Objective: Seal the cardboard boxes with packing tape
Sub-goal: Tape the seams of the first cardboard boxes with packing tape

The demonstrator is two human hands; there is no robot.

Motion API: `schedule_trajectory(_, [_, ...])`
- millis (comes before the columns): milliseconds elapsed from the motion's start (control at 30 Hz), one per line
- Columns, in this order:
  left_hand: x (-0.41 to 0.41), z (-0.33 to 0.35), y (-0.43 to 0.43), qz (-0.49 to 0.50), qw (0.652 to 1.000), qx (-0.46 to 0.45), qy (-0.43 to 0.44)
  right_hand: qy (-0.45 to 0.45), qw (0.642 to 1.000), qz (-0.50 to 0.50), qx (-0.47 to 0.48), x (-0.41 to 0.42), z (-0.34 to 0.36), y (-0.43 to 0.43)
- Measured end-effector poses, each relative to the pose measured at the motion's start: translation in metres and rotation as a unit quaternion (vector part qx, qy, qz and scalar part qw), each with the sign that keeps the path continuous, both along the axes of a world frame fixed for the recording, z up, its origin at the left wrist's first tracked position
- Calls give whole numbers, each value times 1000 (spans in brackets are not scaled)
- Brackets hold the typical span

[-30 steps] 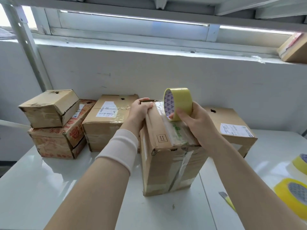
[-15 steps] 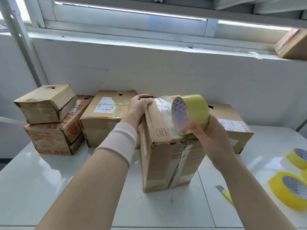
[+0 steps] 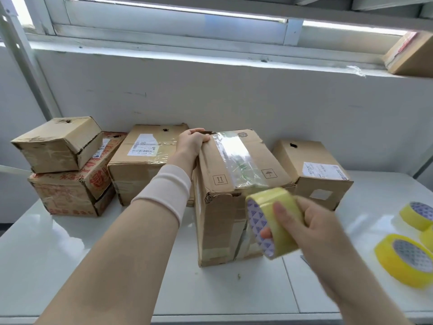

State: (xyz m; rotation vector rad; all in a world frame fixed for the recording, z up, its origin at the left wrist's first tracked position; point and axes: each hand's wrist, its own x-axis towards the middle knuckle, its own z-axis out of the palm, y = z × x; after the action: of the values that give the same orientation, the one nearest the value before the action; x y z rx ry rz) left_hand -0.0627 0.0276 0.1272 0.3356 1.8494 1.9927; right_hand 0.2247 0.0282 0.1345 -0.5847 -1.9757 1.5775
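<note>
Tape roll (image 3: 282, 239) gripped in right hand (image 3: 323, 231) before box (image 3: 218, 221); left hand (image 3: 191, 143) clutches its far edge.

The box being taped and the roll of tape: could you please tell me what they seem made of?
The box looks like matte brown cardboard, creased and torn at its edges. The roll of tape seems yellowish plastic film, glossy where a strip lies along the box top; its printed core probably card.

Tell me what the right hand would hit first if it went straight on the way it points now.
Most likely the near face of the middle box: the right hand points forward and left, and the tape roll it grips would touch first. The gap is hard to judge.
</note>
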Motion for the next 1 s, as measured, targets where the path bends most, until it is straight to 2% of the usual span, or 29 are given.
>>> schedule_trajectory(100, [5,2,1,0,999,1,33,14,999,-42,-27,-5,-30,-10])
schedule_trajectory(167, [18,0,-9,-26,997,54,38,42,997,-57,-41,-7,-39,-10])
schedule_trajectory(200, [28,-9,-19,-51,993,88,68,52,996,-58,-46,-6,-41,-9])
schedule_trajectory(300, [67,-57,-65,-153,946,107,264,67,995,-43,-53,-5,-43,-5])
schedule_trajectory(367, [85,-82,-89,-200,907,116,353,72,996,-36,-49,-6,-46,-5])
schedule_trajectory(433, [91,-85,-92,-181,889,105,407,83,995,-35,-47,-9,-48,-7])
schedule_trajectory(533, [97,-68,-80,-124,886,106,434,109,992,-47,-35,-12,-48,-7])
schedule_trajectory(700, [109,-70,-63,-4,883,179,434,111,993,-30,11,-14,-34,-4])
schedule_trajectory(833, [118,-64,-61,85,875,169,446,107,994,-19,14,-20,-25,-1])
schedule_trajectory(900, [119,-64,-65,100,856,141,487,108,994,-21,11,-19,-27,-2])
schedule_trajectory(1000, [99,-60,-76,57,795,54,601,98,995,-12,2,-15,-38,-5])
